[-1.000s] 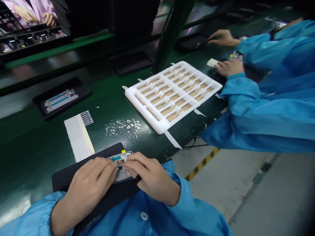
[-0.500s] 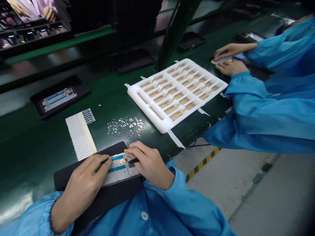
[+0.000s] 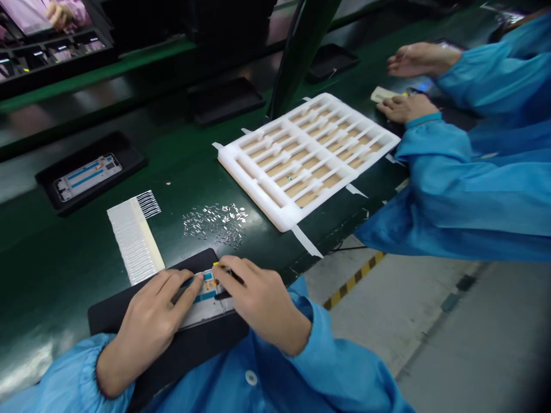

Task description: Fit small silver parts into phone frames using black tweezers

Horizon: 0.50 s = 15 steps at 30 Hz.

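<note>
Left hand (image 3: 152,312) on phone frame (image 3: 205,310)

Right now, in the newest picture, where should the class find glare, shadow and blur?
Head view: white glare washes the green tabletop at lower left; head view: the black tray at upper centre nearly sinks into shadow; head view: the co-worker's farther hand and the phone frame touched by the wearer's left hand look slightly soft.

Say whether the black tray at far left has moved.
Yes: the black tray has shifted left relative to the white ribbed sheet.
</note>
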{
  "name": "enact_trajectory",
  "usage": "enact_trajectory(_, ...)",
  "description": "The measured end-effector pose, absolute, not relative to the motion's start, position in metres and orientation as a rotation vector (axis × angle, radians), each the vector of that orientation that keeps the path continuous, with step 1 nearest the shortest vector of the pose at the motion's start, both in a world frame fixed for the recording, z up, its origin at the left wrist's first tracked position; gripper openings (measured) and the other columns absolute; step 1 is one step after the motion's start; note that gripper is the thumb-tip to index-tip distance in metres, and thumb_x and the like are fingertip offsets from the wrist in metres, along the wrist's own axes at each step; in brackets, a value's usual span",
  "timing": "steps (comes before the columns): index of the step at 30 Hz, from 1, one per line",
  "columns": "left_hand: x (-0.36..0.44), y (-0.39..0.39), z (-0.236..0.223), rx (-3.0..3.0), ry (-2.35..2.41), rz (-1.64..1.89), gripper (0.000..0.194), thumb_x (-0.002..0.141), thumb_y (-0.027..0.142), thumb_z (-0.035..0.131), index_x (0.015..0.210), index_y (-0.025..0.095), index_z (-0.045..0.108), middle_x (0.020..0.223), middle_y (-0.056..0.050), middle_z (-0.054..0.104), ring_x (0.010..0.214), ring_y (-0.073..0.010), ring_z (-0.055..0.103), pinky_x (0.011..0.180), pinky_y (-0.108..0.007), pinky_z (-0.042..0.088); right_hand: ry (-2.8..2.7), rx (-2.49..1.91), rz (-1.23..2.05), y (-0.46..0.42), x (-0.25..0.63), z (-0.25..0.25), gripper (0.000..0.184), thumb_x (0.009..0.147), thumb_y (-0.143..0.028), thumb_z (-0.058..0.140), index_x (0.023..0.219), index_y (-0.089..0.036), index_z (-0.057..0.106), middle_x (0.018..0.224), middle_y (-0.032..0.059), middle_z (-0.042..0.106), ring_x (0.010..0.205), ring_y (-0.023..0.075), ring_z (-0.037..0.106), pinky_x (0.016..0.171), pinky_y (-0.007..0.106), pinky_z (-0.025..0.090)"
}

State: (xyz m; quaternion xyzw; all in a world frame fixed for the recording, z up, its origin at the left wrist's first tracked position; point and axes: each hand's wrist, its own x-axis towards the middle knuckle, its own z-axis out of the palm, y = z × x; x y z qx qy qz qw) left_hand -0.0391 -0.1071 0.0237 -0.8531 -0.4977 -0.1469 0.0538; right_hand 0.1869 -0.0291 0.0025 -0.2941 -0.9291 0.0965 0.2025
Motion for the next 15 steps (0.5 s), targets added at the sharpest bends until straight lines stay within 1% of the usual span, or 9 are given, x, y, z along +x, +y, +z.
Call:
enact_trajectory(3,-0.038,-0.107,0.025,-2.587,-1.476,-0.428,0.032,0.104,0.007,0.049,0.131,0.006,0.067,0.114,-0.018,0.072,0.103,-0.0294,0.068,0.087,-0.042,0.061,-2.638,-0.914,0.182,-0.046,0.187,0.007,0.04,0.098,-0.004,0.051,0.134,-0.007,0.068,0.13,0.0204,0.073,0.081,0.0239,0.071,0.049,0.033,0.053)
enact_trajectory(5,-0.038,-0.108,0.024,-2.589,-1.462,-0.409,0.032,0.104,0.006,0.049,0.13,0.005,0.068,0.113,-0.018,0.072,0.103,-0.0298,0.069,0.086,-0.042,0.061,-2.627,-0.922,0.296,-0.048,0.189,0.008,0.045,0.096,-0.003,0.05,0.137,-0.007,0.067,0.133,0.022,0.07,0.084,0.0252,0.072,0.049,0.033,0.054)
enact_trajectory(6,-0.038,-0.108,0.023,-2.588,-1.46,-0.403,0.032,0.104,0.006,0.049,0.13,0.005,0.067,0.113,-0.019,0.072,0.102,-0.0298,0.069,0.086,-0.043,0.062,-2.584,-0.915,0.41,-0.046,0.191,0.008,0.043,0.097,-0.004,0.051,0.137,-0.01,0.068,0.134,0.0209,0.069,0.087,0.025,0.073,0.052,0.033,0.057)
enact_trajectory(8,-0.039,-0.109,0.023,-2.589,-1.467,-0.398,0.033,0.104,0.006,0.05,0.132,0.006,0.067,0.114,-0.018,0.072,0.103,-0.0298,0.069,0.085,-0.042,0.062,-2.375,-0.9,0.686,-0.037,0.196,0.007,0.034,0.101,-0.011,0.056,0.13,-0.017,0.072,0.133,0.0163,0.068,0.089,0.0221,0.072,0.063,0.033,0.063)
enact_trajectory(9,-0.039,-0.109,0.023,-2.589,-1.481,-0.399,0.033,0.104,0.007,0.05,0.133,0.007,0.067,0.115,-0.018,0.072,0.103,-0.0294,0.07,0.085,-0.042,0.062,-2.182,-0.928,0.791,-0.032,0.198,0.005,0.026,0.103,-0.016,0.061,0.124,-0.02,0.075,0.129,0.0131,0.069,0.085,0.0193,0.071,0.069,0.033,0.064)
enact_trajectory(10,-0.039,-0.109,0.024,-2.591,-1.504,-0.404,0.033,0.104,0.008,0.05,0.133,0.009,0.067,0.116,-0.017,0.072,0.103,-0.0288,0.07,0.085,-0.042,0.063,-1.995,-0.956,0.87,-0.026,0.2,0.003,0.02,0.102,-0.022,0.067,0.12,-0.021,0.077,0.124,0.0116,0.069,0.084,0.0181,0.07,0.07,0.032,0.064)
enact_trajectory(12,-0.041,-0.109,0.028,-2.619,-1.572,-0.436,0.027,0.106,0.013,0.052,0.128,0.012,0.068,0.117,-0.015,0.073,0.103,-0.0267,0.071,0.088,-0.041,0.063,-1.657,-1.026,0.967,-0.016,0.203,-0.003,0.016,0.105,-0.029,0.067,0.111,-0.021,0.079,0.119,0.0098,0.069,0.083,0.0168,0.069,0.074,0.033,0.063)
enact_trajectory(14,-0.042,-0.109,0.034,-2.668,-1.67,-0.463,0.021,0.108,0.024,0.056,0.122,0.015,0.068,0.119,-0.013,0.073,0.105,-0.0257,0.071,0.091,-0.042,0.063,-1.39,-1.041,1.034,-0.01,0.203,-0.013,0.032,0.112,-0.035,0.053,0.104,-0.02,0.08,0.117,0.0103,0.068,0.084,0.0176,0.069,0.076,0.036,0.062)
enact_trajectory(15,-0.043,-0.11,0.037,-2.689,-1.723,-0.461,0.023,0.108,0.033,0.057,0.12,0.017,0.068,0.121,-0.013,0.073,0.107,-0.0267,0.072,0.092,-0.043,0.064,-1.286,-1.028,1.052,-0.008,0.203,-0.018,0.042,0.114,-0.038,0.045,0.1,-0.019,0.08,0.115,0.0105,0.068,0.083,0.0182,0.069,0.076,0.038,0.062)
